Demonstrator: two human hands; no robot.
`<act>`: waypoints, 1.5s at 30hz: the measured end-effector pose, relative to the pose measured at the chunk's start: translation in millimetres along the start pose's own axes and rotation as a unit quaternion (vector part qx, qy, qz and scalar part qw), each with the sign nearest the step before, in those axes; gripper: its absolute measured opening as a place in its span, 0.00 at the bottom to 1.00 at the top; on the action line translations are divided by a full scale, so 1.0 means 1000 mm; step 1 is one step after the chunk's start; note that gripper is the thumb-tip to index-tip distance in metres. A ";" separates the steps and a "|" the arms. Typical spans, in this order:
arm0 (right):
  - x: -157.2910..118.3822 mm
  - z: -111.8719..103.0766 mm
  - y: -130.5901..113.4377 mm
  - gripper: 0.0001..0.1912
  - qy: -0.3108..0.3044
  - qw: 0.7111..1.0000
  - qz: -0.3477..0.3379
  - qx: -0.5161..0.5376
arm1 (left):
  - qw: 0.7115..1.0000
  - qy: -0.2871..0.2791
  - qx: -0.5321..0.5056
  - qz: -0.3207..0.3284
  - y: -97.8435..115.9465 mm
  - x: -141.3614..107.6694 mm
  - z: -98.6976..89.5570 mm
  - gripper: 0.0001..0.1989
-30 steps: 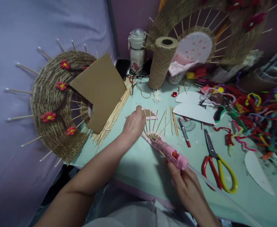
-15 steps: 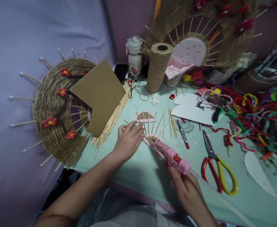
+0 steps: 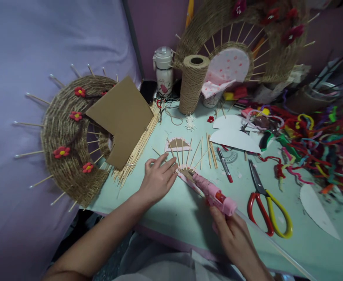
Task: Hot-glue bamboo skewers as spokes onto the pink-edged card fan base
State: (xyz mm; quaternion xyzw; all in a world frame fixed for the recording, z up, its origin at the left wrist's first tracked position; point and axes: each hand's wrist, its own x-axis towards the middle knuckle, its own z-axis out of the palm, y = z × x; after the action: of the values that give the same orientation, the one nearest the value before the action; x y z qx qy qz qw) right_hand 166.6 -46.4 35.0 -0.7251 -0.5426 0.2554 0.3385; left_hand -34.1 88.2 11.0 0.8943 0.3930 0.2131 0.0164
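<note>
Left hand (image 3: 157,181) — fingers loosely spread, contact not discernible — just beside thin wooden sticks (image 3: 183,158), fanned from a pink-edged cardboard piece (image 3: 185,174) on the tabletop (image 3: 169,212). Nozzle close to that piece: pink hot-glue gun (image 3: 208,189), gripped in right hand (image 3: 230,230).

pass: front-centre tabletop (image 3: 174,214) | blocked right: glue gun (image 3: 208,188), scissors (image 3: 262,191) | left: cardboard (image 3: 127,115) | rear: twine roll (image 3: 192,86)

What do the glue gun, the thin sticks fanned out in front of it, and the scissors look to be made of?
Glue gun: likely moulded plastic, pink with a slight sheen.
Thin sticks: probably bamboo or wood, matte; they are straw-coloured and straight.
Scissors: apparently metal blades, dark grey with a faint shine; smooth red and yellow handles, perhaps plastic or a plastic coating.
</note>
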 end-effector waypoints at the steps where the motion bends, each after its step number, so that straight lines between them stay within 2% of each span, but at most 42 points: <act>1: 0.000 0.000 0.000 0.32 -0.001 1.000 -0.001 -0.001 | 1.000 -0.001 -0.002 0.001 0.000 -0.001 0.000 0.12; 14: 0.000 0.001 0.001 0.32 -0.006 1.000 -0.005 -0.001 | 1.000 -0.004 -0.010 -0.004 0.000 0.000 0.001 0.13; 29: -0.001 0.001 -0.001 0.31 -0.008 1.000 0.020 0.016 | 0.999 -0.041 -0.004 -0.022 0.002 0.001 -0.002 0.13; 45: -0.002 0.001 -0.002 0.31 -0.003 0.999 0.026 0.027 | 0.999 -0.035 0.004 -0.012 0.003 0.001 -0.003 0.13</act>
State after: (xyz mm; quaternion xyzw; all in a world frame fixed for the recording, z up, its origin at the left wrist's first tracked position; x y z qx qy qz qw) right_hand 164.1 -47.9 35.8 -0.7286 -0.5178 0.2805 0.3498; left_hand -32.5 86.6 14.4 0.8964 0.4039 0.1799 0.0295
